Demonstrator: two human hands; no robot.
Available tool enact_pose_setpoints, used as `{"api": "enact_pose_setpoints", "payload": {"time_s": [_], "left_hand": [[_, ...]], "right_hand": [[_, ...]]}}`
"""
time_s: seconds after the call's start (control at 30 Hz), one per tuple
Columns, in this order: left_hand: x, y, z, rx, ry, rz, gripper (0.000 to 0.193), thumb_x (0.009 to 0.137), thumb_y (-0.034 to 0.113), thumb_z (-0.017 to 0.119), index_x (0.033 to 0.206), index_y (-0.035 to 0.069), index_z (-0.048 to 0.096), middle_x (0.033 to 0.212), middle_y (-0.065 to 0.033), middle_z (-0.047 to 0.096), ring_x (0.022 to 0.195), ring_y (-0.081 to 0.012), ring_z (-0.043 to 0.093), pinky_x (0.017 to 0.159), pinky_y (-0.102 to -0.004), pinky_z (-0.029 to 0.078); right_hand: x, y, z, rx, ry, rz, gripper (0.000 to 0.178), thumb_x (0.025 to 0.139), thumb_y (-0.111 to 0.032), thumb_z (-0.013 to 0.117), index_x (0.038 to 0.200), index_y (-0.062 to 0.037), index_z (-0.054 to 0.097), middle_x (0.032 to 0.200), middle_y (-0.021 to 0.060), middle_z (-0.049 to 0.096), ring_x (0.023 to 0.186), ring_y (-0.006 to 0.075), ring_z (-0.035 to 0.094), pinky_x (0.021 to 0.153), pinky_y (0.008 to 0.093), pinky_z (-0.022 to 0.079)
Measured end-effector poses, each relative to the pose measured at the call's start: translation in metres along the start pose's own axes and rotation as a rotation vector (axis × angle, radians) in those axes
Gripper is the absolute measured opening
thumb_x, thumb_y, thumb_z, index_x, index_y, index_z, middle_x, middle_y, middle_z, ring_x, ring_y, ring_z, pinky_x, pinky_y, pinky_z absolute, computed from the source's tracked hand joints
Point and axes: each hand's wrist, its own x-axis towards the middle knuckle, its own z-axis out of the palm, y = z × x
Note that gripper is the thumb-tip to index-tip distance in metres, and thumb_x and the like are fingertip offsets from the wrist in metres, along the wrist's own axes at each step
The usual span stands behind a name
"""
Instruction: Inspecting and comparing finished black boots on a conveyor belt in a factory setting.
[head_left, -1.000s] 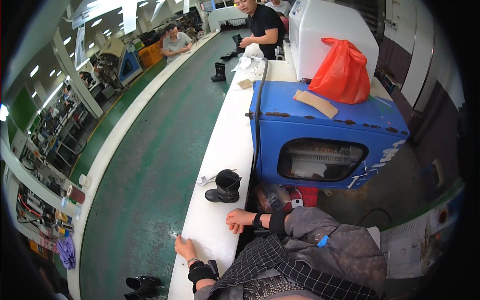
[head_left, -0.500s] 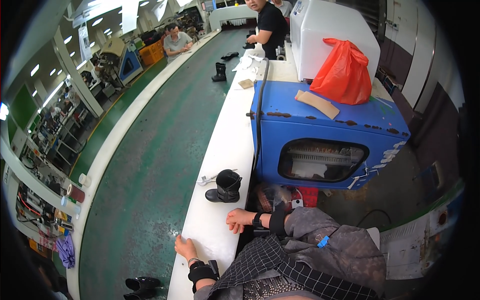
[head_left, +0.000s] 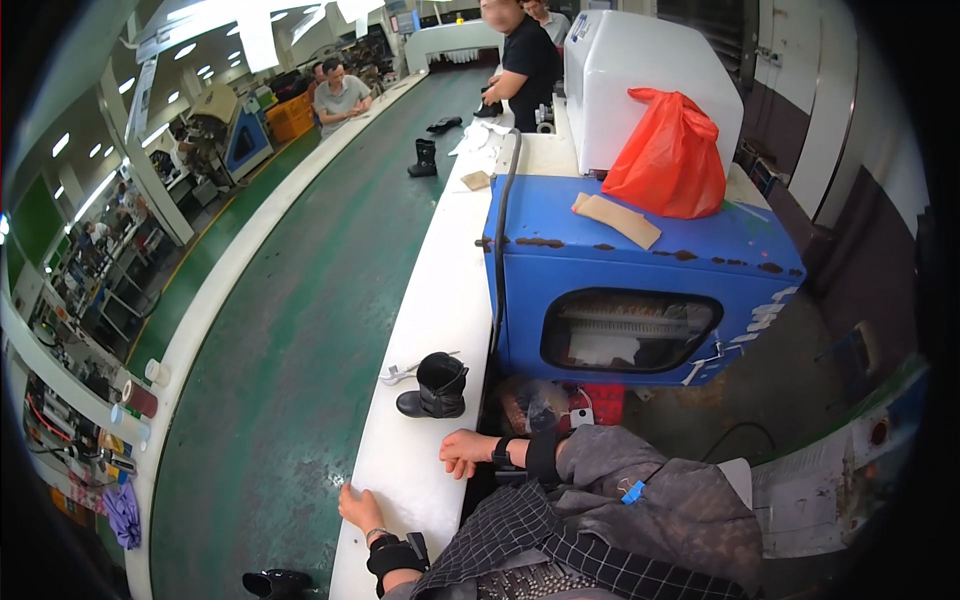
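My left hand point(head_left: 361, 508) rests at the belt-side edge of the white ledge point(head_left: 420, 300), fingers loosely bent and apart, with nothing visible in it. Farther right, my right hand point(head_left: 462, 453) hangs over the ledge with slack, parted fingers, also holding nothing. Just beyond it stands an upright black ankle boot point(head_left: 437, 388), toe to the left; neither hand touches it. Behind the boot lies a metal hand tool point(head_left: 405, 373), partly hidden. A black strap circles each of my wrists.
Left of the ledge runs a green conveyor belt point(head_left: 270, 350) carrying a black boot point(head_left: 423, 158) far off and dark footwear point(head_left: 277, 582) at the near end. A blue machine point(head_left: 640, 260) with a red plastic bag point(head_left: 668, 155) stands right. A co-worker point(head_left: 530, 65) handles a dark boot.
The whole view has shifted slightly, so things sit a little lower and farther left. My hands keep nearly the same pose, and the boot on the ledge stays in place.
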Motion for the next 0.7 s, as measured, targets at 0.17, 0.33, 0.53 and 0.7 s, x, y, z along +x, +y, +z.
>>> {"api": "enact_pose_setpoints", "payload": {"time_s": [0.17,0.33,0.53,0.7], "left_hand": [[0.002,-0.002,0.002,0.015,0.0,-0.017,0.047,0.068,0.014,0.06,0.114,0.001,0.058,0.112,-0.019,0.059,0.106,-0.0371,0.051,0.095,-0.0435,0.038],[0.003,-0.009,0.008,-0.007,0.025,0.012,0.047,0.068,0.012,0.059,0.114,0.002,0.058,0.11,-0.0182,0.059,0.105,-0.0371,0.051,0.095,-0.0438,0.037],[0.002,-0.015,0.013,0.0,0.054,0.041,0.046,0.068,0.01,0.059,0.114,0.002,0.057,0.112,-0.0186,0.059,0.105,-0.0377,0.05,0.095,-0.0442,0.035],[-0.002,-0.013,0.01,-0.011,0.046,0.039,0.047,0.07,0.01,0.06,0.116,0.001,0.056,0.115,-0.018,0.058,0.109,-0.0367,0.049,0.097,-0.0438,0.034]], "right_hand": [[-0.001,-0.001,0.001,-0.005,-0.004,0.003,0.022,0.085,-0.021,0.054,0.096,-0.0018,0.057,0.081,0.0098,0.063,0.061,0.0214,0.067,0.042,0.0299,0.052],[-0.002,-0.002,0.001,-0.009,-0.011,0.007,0.024,0.087,-0.023,0.054,0.097,-0.0014,0.056,0.082,0.0105,0.063,0.063,0.0209,0.067,0.044,0.029,0.052],[-0.004,-0.006,0.001,-0.056,-0.018,0.033,0.027,0.089,-0.026,0.053,0.1,-0.0007,0.055,0.084,0.0104,0.063,0.066,0.0203,0.067,0.047,0.0282,0.053],[-0.004,-0.009,0.002,-0.062,-0.01,0.038,0.028,0.089,-0.026,0.054,0.101,-0.0009,0.054,0.083,0.0098,0.063,0.064,0.0195,0.066,0.046,0.0271,0.052]]}}
